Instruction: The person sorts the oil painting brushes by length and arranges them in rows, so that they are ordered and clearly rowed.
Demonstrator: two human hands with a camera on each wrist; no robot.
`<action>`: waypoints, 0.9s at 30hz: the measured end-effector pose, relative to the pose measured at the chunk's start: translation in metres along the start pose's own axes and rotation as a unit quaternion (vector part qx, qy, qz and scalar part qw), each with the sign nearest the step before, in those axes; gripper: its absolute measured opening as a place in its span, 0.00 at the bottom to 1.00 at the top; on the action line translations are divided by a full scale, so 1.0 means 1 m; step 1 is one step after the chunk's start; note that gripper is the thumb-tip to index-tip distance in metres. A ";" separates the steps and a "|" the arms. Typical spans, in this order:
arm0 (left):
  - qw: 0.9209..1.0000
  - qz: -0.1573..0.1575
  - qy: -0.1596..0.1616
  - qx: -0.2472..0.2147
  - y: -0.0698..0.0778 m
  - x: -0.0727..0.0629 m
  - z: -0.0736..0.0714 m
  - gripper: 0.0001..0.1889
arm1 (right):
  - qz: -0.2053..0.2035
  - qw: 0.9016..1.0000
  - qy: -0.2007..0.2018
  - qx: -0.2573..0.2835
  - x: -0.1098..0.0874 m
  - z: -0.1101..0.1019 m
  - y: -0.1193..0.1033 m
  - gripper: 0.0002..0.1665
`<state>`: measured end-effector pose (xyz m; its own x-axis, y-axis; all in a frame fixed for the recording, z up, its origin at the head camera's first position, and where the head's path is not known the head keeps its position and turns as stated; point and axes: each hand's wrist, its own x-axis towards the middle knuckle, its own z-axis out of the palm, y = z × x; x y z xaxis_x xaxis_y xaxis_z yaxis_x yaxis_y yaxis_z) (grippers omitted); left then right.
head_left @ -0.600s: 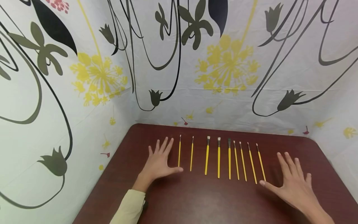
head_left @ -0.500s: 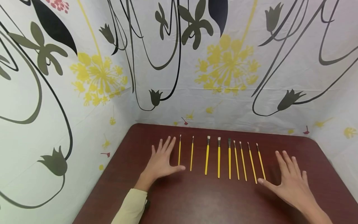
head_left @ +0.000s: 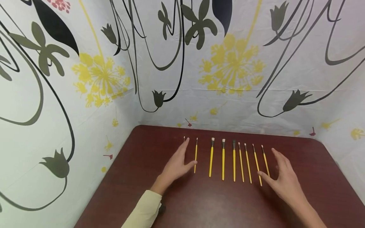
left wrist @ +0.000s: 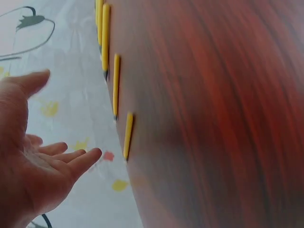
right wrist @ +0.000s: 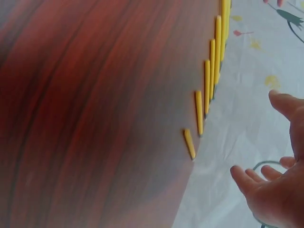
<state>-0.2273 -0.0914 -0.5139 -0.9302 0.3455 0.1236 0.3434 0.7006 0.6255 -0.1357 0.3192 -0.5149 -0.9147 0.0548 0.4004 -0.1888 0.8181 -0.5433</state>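
Several yellow-handled paintbrushes lie in a row on the table, bristles away from me. In the head view my left hand point(head_left: 175, 166) is held over the left end, fingers extended, thumb apart. It hides most of the leftmost paintbrush point(head_left: 184, 137), and its thumb overlaps the second paintbrush point(head_left: 195, 150). Wider paintbrushes point(head_left: 223, 161) with flat bristles lie mid-row. At the right end, my right hand point(head_left: 286, 183) is spread beside the last thin paintbrush point(head_left: 265, 161), its thumb overlapping the neighbouring paintbrush point(head_left: 255, 160). Both wrist views show the left hand point(left wrist: 42, 166) and right hand point(right wrist: 280, 190) holding nothing.
The dark red-brown wooden table point(head_left: 216, 205) has rounded far corners. White cloth point(head_left: 176, 79) printed with flowers and vines hangs behind it and along both sides. A beige sleeve point(head_left: 144, 210) covers my left forearm.
Both hands have moved inward over the ends of the row, the left to the right and the right to the left. Their fingers are less spread. The paintbrushes look unmoved.
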 end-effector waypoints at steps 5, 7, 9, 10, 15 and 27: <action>0.997 0.000 -0.002 -0.079 0.010 0.006 0.014 0.52 | 0.003 0.999 -0.008 0.042 0.006 0.010 -0.010 0.64; 0.992 0.005 -0.003 -0.130 0.013 0.009 0.020 0.50 | 0.016 0.998 -0.013 0.060 0.008 0.014 -0.014 0.62; 0.982 -0.006 -0.008 -0.186 0.018 0.012 0.025 0.48 | 0.031 0.996 -0.015 0.081 0.009 0.018 -0.018 0.59; 0.977 -0.016 -0.011 -0.212 0.020 0.013 0.027 0.47 | 0.038 0.994 -0.014 0.097 0.009 0.020 -0.019 0.57; 0.951 -0.069 -0.019 -0.301 0.036 0.022 0.033 0.41 | 0.082 0.982 -0.030 0.165 0.012 0.030 -0.024 0.49; 0.930 -0.187 0.026 -0.314 0.064 0.058 0.048 0.31 | 0.160 0.912 -0.070 0.372 0.025 0.057 -0.042 0.36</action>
<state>-0.2534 0.0037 -0.5036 -0.9799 0.1097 -0.1665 -0.1339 0.2565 0.9572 -0.1708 0.2535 -0.5236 -0.9923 0.1070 0.0631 -0.0461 0.1548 -0.9869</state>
